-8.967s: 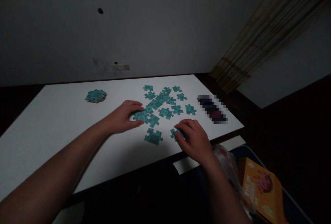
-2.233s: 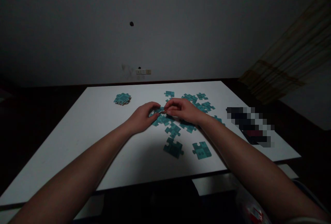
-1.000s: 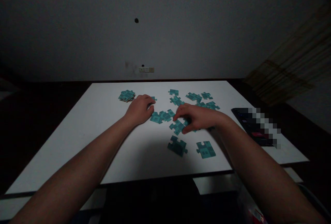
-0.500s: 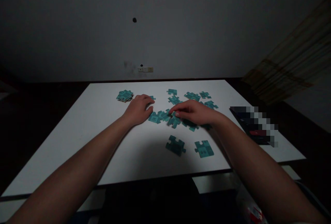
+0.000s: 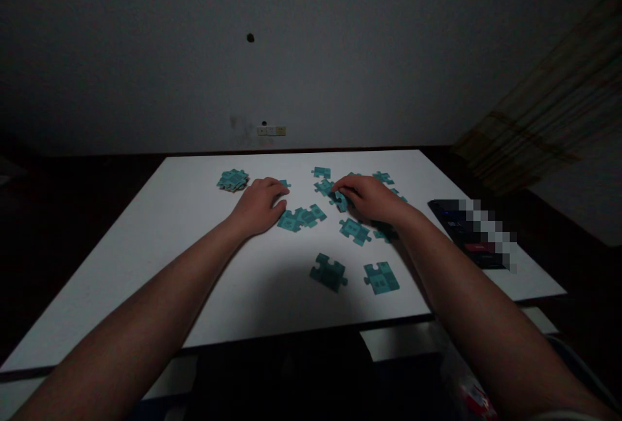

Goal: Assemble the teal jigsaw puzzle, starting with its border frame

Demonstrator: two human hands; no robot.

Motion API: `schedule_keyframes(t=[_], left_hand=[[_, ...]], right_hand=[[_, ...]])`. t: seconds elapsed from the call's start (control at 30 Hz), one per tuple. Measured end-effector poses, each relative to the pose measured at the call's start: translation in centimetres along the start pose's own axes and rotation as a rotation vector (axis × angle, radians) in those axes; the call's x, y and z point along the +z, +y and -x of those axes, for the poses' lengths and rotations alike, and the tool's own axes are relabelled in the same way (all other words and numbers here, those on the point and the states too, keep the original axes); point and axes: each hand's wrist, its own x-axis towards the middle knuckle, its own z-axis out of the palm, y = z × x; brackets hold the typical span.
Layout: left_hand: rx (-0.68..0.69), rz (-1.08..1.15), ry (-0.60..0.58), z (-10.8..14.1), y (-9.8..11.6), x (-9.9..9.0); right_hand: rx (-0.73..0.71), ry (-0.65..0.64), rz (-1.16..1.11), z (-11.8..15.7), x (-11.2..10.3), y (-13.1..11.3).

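Note:
Teal jigsaw puzzle pieces lie scattered over the white table (image 5: 146, 265). My right hand (image 5: 370, 197) pinches one puzzle piece (image 5: 341, 201) between thumb and fingers, tilted beside another piece (image 5: 322, 186) near the table's middle. My left hand (image 5: 259, 207) rests on the tabletop with its fingers apart, holding nothing. Just right of its thumb lie overlapping pieces (image 5: 301, 217). A piece (image 5: 285, 184) shows partly past its fingertips. Nearer me are two single pieces, a dark one (image 5: 329, 273) and a lighter one (image 5: 381, 278). Below my right hand lies another piece (image 5: 354, 231).
A pile of puzzle pieces (image 5: 232, 180) sits at the back left. Toward the right edge lies a dark flat object (image 5: 461, 233), partly pixelated. A wall with a socket strip (image 5: 271, 131) stands behind the table, and a patterned curtain (image 5: 529, 97) hangs at the right.
My right hand has lifted a puzzle piece away from the overlapping ones and carried it back and slightly right. My left hand has stayed in place.

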Motion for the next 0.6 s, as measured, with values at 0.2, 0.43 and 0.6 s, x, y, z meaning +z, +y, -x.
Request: schedule_keyframes(t=[0.2,0.43,0.6], left_hand=[[0.028,0.067,-0.015,0.0,0.8,-0.5],[0.12,0.14,-0.261,0.8,2.2,-2.5],[0.141,0.206,-0.274,0.8,2.0,-2.8]], right_hand=[[-0.026,0.01,0.068,0.0,0.3,1.1],[-0.105,0.028,0.159,0.1,0.6,0.7],[-0.208,-0.094,0.07,-0.1,2.0,-2.0]])
